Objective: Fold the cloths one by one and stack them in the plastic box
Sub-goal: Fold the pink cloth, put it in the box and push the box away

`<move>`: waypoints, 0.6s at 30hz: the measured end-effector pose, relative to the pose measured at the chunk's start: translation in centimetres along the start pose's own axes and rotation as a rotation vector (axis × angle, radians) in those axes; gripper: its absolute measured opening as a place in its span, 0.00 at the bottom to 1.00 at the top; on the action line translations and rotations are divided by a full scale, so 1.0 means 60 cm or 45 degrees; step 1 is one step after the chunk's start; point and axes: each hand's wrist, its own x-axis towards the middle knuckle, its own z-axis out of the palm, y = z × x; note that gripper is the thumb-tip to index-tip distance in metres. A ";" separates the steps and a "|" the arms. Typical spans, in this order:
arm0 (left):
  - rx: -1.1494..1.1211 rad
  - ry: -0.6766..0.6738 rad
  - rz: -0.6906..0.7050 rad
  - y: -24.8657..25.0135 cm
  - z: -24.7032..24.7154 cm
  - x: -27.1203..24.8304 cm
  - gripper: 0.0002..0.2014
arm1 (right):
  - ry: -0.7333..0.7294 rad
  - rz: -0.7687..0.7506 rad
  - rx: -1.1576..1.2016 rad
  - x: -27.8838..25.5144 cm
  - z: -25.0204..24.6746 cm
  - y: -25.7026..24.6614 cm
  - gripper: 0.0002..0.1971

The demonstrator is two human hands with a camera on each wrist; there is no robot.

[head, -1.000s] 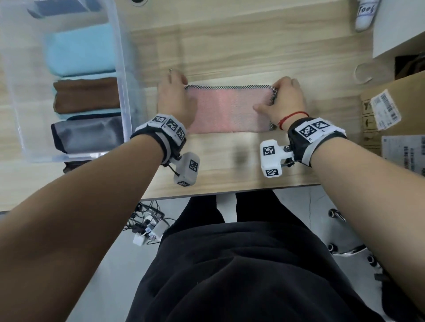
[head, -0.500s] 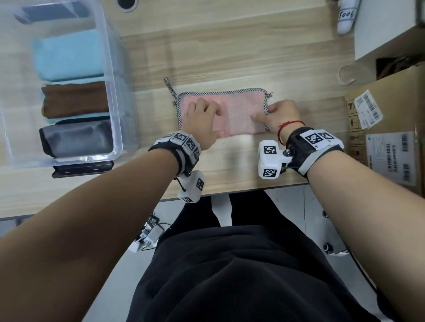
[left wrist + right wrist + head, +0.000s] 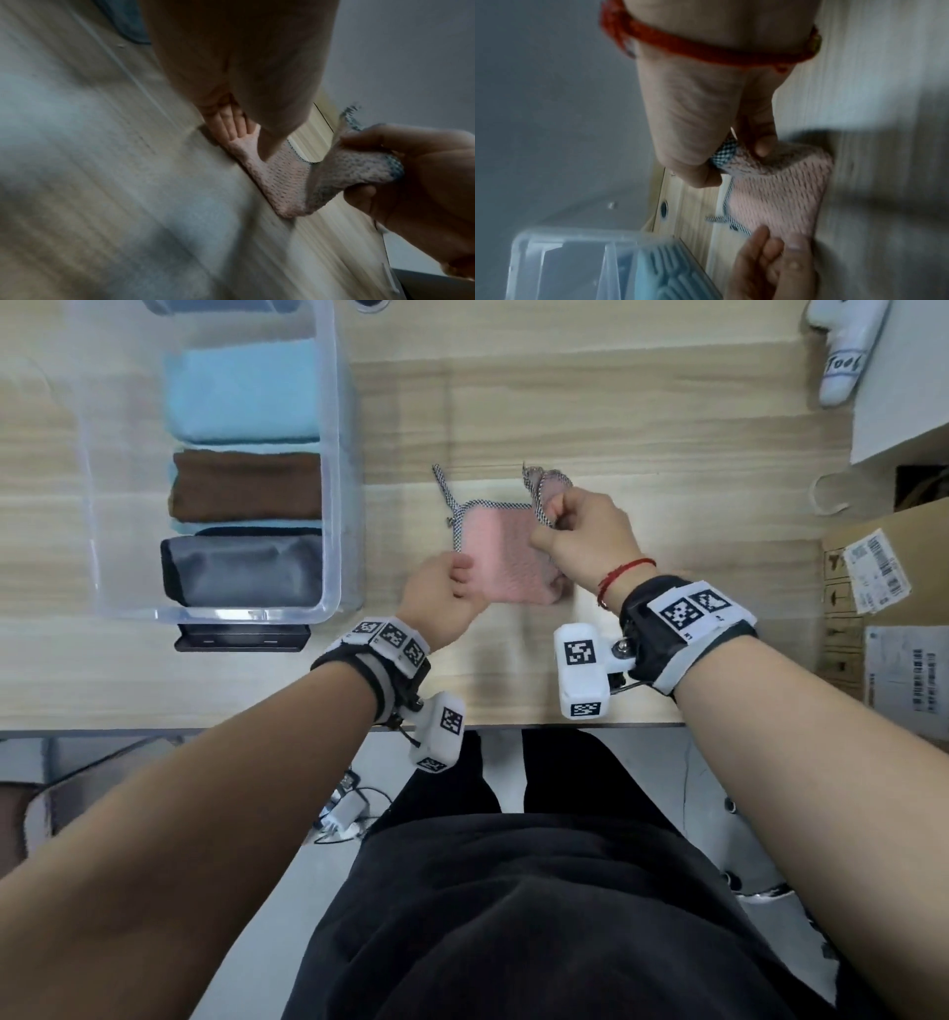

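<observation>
A pink cloth (image 3: pixel 506 557) with black-and-white checked trim lies folded on the wooden table, right of the clear plastic box (image 3: pixel 334 469). My left hand (image 3: pixel 462 577) pinches its near left corner against the table. My right hand (image 3: pixel 552 516) grips the cloth's right end, lifted off the table and carried over the middle. In the left wrist view my left fingers (image 3: pixel 231 125) hold the cloth (image 3: pixel 277 178) down. The right wrist view shows my thumb and fingers (image 3: pixel 765 148) curled round the trimmed edge of the cloth (image 3: pixel 777 199). In the box lie folded blue (image 3: pixel 241 392), brown (image 3: pixel 246 485) and grey (image 3: pixel 241 572) cloths.
A black flat device (image 3: pixel 241 636) sits just in front of the box. Cardboard boxes (image 3: pixel 883 588) stand at the table's right end, with a white soft item (image 3: pixel 842 346) at the far right. The table's near edge (image 3: pixel 513 725) runs just below my wrists.
My right hand has picked up the cloth's right end and swung it up and leftward. My left hand has slid from pressing on the cloth's top to pinching its near left corner.
</observation>
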 end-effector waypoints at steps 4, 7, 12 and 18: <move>-0.033 -0.123 0.095 -0.014 -0.009 -0.007 0.45 | -0.096 -0.036 -0.127 0.002 0.065 -0.017 0.04; -0.150 -0.156 0.101 -0.011 -0.020 -0.012 0.41 | -0.157 -0.009 -0.168 0.004 0.094 -0.025 0.07; -0.345 -0.148 0.059 -0.004 -0.022 -0.018 0.25 | -0.273 0.138 -0.021 -0.003 0.100 -0.027 0.09; -0.152 0.110 -0.003 -0.013 -0.016 -0.001 0.21 | -0.198 -0.231 -0.425 -0.002 0.053 0.004 0.13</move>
